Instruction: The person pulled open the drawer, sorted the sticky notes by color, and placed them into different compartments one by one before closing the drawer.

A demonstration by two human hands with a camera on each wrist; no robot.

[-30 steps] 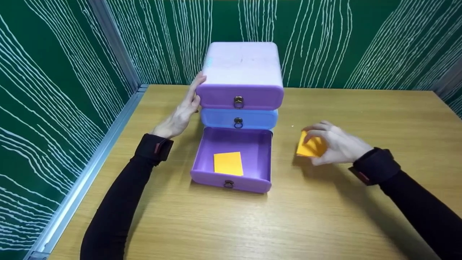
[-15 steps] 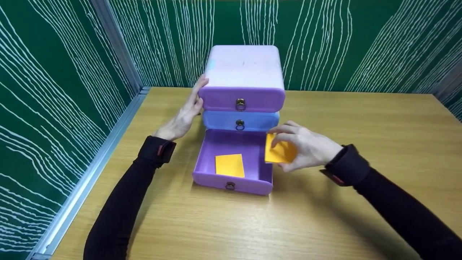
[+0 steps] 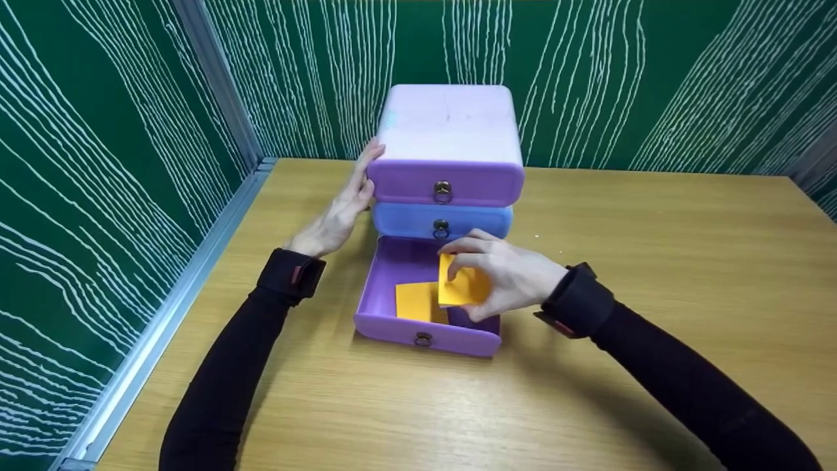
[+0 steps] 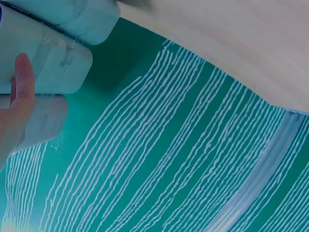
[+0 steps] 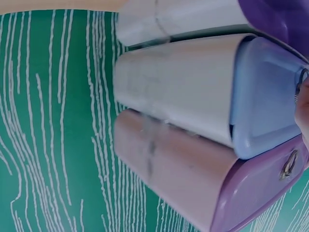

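Observation:
A small drawer unit (image 3: 451, 124) with three drawers stands on the table. Its bottom purple drawer (image 3: 386, 328) is pulled out, and a square of orange paper (image 3: 414, 302) lies flat inside. My left hand (image 3: 335, 221) rests with extended fingers against the unit's left side; the left wrist view shows a finger (image 4: 24, 77) along that wall. Over the right part of the drawer, my right hand (image 3: 516, 276) pinches a second orange paper square (image 3: 465, 289), which overlaps the first in the head view. Only a bit of the right hand (image 5: 303, 111) shows in the right wrist view.
Above the pulled-out drawer, the blue drawer (image 3: 405, 219) and the upper purple drawer (image 3: 402, 184) are closed, each with a ring pull. A green panel (image 3: 588, 85) with white wavy lines stands behind the wooden table (image 3: 654, 216); another panel (image 3: 85, 196) rises at left.
My right hand has carried the orange paper square leftward from beside the unit to over the pulled-out drawer. My left hand stays against the unit's side.

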